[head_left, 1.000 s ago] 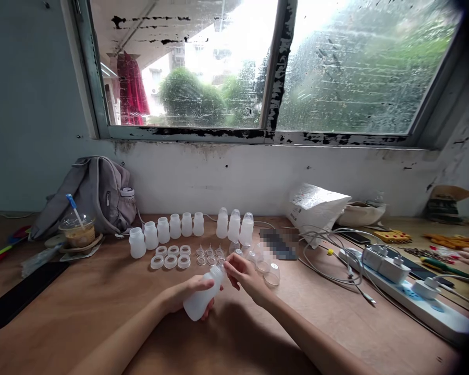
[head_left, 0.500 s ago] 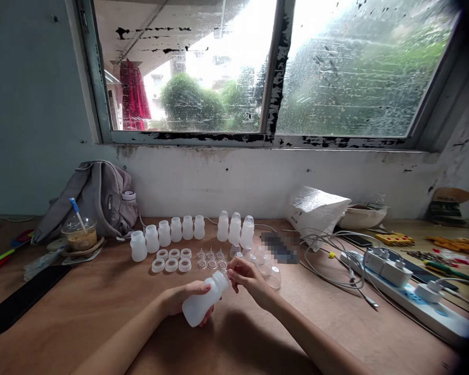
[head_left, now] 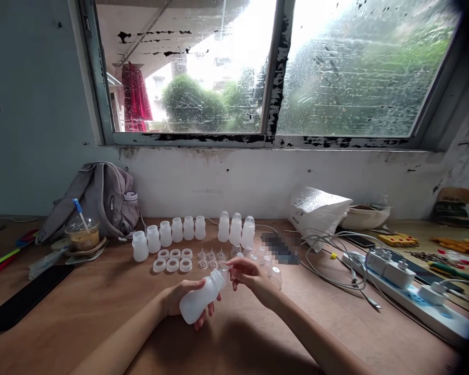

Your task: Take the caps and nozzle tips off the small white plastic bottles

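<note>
My left hand (head_left: 183,298) is wrapped round a frosted white bottle (head_left: 201,299), tilted with its open neck up to the right. At that neck, the fingers of my right hand (head_left: 245,275) pinch something clear and small, hard to make out. Beyond my hands stand several open frosted bottles (head_left: 165,234) in a curved row. White rings (head_left: 172,265) lie in two rows in front of them, beside clear nipples (head_left: 211,255). Three capped bottles (head_left: 236,227) stand farther right. Clear domed caps (head_left: 275,277) sit partly behind my right hand.
A grey backpack (head_left: 101,200) and a drink cup (head_left: 83,235) are at the left, near a black flat object (head_left: 27,297). On the right are a silvery bag (head_left: 320,208), white cables (head_left: 312,268) and a power strip (head_left: 449,315) with plugs.
My left hand and the bottle have shifted slightly left, and the bottle is tilted a little more. The fingers of my right hand remain at its neck.
</note>
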`<move>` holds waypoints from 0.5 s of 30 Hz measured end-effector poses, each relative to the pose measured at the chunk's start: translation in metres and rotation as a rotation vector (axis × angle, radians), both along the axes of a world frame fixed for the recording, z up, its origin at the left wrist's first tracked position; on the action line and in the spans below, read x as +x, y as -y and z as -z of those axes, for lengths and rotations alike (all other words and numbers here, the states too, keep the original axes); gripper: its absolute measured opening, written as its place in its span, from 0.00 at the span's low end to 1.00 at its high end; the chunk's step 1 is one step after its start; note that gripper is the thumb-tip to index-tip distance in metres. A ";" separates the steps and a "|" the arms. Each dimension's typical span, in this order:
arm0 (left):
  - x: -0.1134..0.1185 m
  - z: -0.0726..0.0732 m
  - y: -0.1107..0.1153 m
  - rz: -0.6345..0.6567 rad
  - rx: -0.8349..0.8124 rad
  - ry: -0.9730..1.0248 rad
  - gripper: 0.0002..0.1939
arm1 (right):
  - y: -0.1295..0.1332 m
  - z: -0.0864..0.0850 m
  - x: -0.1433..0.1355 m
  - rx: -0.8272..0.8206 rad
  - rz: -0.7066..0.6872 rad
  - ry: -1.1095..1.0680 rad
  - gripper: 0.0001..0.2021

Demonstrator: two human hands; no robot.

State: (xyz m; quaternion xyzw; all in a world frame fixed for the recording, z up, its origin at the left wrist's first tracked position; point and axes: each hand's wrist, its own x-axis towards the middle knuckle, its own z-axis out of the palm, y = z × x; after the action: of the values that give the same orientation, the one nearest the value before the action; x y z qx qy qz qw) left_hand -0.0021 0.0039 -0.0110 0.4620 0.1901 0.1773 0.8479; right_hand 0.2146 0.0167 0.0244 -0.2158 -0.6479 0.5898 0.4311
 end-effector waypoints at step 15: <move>0.000 -0.008 0.005 -0.003 0.042 -0.135 0.27 | 0.000 0.006 0.000 -0.010 0.079 0.134 0.15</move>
State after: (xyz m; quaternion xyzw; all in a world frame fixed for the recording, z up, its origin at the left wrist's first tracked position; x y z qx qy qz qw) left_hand -0.0024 -0.0011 -0.0032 0.4905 0.2438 0.1510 0.8229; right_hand 0.2141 0.0168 0.0188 -0.2823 -0.6635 0.5597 0.4083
